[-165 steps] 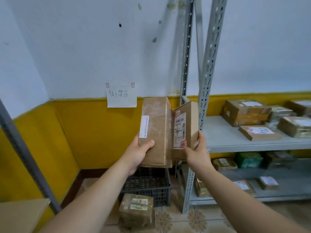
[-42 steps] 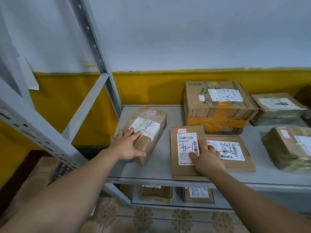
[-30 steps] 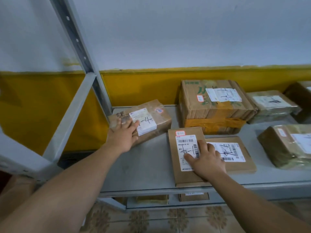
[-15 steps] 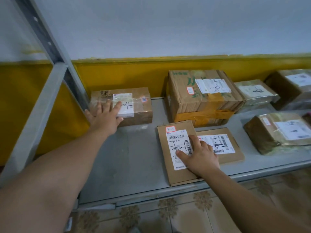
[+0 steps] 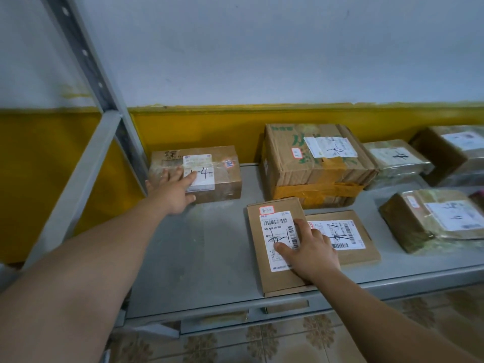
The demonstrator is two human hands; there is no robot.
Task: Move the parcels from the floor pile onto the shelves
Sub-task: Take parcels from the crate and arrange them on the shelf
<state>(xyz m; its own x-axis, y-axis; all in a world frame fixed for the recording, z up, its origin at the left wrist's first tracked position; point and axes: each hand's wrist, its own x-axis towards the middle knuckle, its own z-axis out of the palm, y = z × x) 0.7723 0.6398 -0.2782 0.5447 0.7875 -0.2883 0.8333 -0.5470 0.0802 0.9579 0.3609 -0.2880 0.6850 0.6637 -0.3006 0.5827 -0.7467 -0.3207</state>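
A taped brown box [image 5: 225, 176] with a white label marked "4" sits at the back left corner of the grey metal shelf [image 5: 204, 258], against the yellow wall. My left hand [image 5: 172, 191] lies on its near left end, fingers spread over the top and thumb on the front face. A flat brown parcel [image 5: 255, 237] with a barcode label lies at the shelf's front edge, overhanging it slightly. My right hand [image 5: 306, 248] rests flat on that label, fingers apart.
A large box with orange tape [image 5: 314, 163] stands at the back middle. A second flat parcel [image 5: 343, 237] lies just right of mine. Several film-wrapped parcels [image 5: 432, 218] fill the right side. The shelf upright [image 5: 86, 61] rises at left. Tiled floor [image 5: 262, 344] shows below.
Both parcels went from held in the air to lying on the shelf. My left hand slid the taped box back into the left corner, square to the wall. My right hand stayed on the flat parcel.
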